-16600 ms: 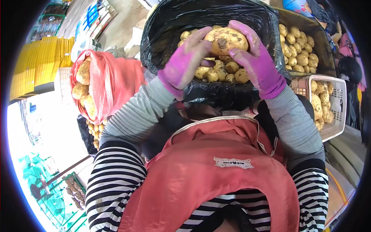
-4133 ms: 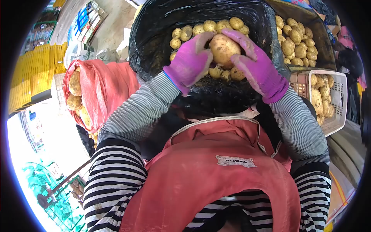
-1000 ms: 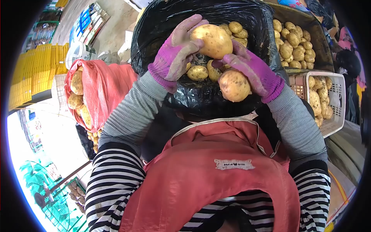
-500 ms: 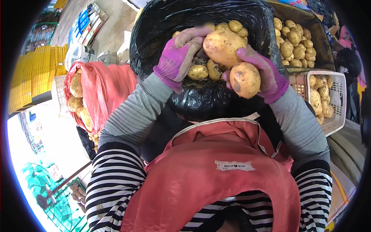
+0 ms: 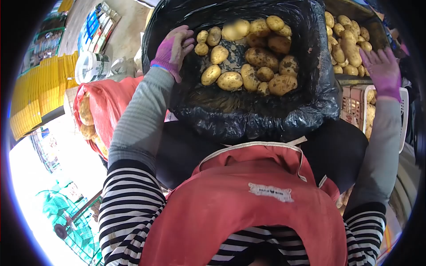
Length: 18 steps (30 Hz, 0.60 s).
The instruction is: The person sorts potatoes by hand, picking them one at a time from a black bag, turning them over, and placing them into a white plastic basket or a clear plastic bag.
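In front of me is a bin lined with a black plastic bag (image 5: 213,128), with several potatoes (image 5: 261,58) lying on its soiled bottom. My left hand (image 5: 174,49), in a purple and grey knitted glove, hovers over the bin's left rim with its fingers apart and nothing in them. At the right, my right hand (image 5: 382,73) in a matching glove is spread open beside a crate of potatoes (image 5: 350,52). A long potato rests on the near part of that heap, close to my right fingertips. No potato is in either hand.
A red mesh sack (image 5: 111,95) of potatoes stands on the left, near a white bucket (image 5: 91,66) and stacked yellow crates (image 5: 42,84). A white and pink plastic basket (image 5: 353,104) with potatoes is at the right. A green fan (image 5: 66,221) stands at lower left.
Both hands have parted from above the bin, my left going left and my right going right. The two large potatoes they held are out of my hands. More of the bin's inside shows.
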Each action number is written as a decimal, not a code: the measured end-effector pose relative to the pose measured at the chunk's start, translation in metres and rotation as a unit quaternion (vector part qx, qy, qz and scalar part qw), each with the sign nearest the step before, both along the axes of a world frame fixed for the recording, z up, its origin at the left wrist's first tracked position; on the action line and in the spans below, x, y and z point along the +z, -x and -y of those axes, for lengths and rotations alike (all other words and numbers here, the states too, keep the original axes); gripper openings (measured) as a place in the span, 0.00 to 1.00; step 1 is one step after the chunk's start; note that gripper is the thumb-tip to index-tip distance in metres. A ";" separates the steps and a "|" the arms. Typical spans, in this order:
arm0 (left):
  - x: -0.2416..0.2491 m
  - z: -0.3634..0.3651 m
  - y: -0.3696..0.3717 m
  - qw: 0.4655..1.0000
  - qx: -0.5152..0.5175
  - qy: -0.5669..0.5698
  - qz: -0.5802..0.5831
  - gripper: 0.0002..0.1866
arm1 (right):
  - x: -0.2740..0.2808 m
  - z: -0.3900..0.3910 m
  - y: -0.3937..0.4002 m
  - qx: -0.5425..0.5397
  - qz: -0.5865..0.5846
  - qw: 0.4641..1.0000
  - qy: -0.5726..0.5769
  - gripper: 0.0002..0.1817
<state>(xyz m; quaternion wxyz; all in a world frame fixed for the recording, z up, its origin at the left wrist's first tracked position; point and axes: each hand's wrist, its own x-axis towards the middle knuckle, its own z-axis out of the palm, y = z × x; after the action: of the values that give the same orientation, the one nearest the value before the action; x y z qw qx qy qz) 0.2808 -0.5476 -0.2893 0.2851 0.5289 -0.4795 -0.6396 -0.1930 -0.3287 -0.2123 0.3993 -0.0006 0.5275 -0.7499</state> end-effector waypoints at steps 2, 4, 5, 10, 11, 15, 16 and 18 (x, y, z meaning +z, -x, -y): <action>-0.029 0.021 0.012 0.986 -0.096 -0.015 0.134 0.22 | 0.047 -0.017 -0.056 0.119 0.050 0.989 0.075 0.32; -0.088 0.052 0.017 0.916 -0.267 0.012 0.299 0.25 | 0.064 -0.037 -0.099 0.180 0.058 0.975 0.118 0.34; -0.129 0.066 0.013 0.855 -0.364 0.045 0.367 0.27 | 0.060 -0.041 -0.124 0.203 0.031 0.971 0.121 0.36; -0.195 0.034 0.054 0.716 -0.448 0.058 0.532 0.42 | 0.050 -0.027 -0.163 0.272 -0.021 0.962 -0.008 0.43; -0.205 0.025 0.061 0.698 -0.429 0.083 0.567 0.43 | 0.050 -0.020 -0.164 0.263 -0.019 0.964 -0.028 0.43; -0.227 0.034 0.066 0.796 -0.309 0.049 0.518 0.43 | 0.043 -0.001 -0.158 0.254 0.004 0.967 -0.005 0.42; -0.217 0.039 0.067 0.810 -0.312 0.015 0.496 0.42 | 0.044 0.000 -0.158 0.258 0.005 0.966 -0.015 0.42; -0.229 0.049 0.063 0.890 -0.287 -0.096 0.340 0.37 | 0.046 0.005 -0.158 0.259 -0.002 0.965 -0.029 0.40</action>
<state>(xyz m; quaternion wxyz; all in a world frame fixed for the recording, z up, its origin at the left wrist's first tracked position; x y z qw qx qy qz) 0.2177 -0.5970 -0.5182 -0.1436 0.5780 -0.6141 -0.5179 -0.0348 -0.3337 -0.1667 0.5788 -0.1272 0.5318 -0.6050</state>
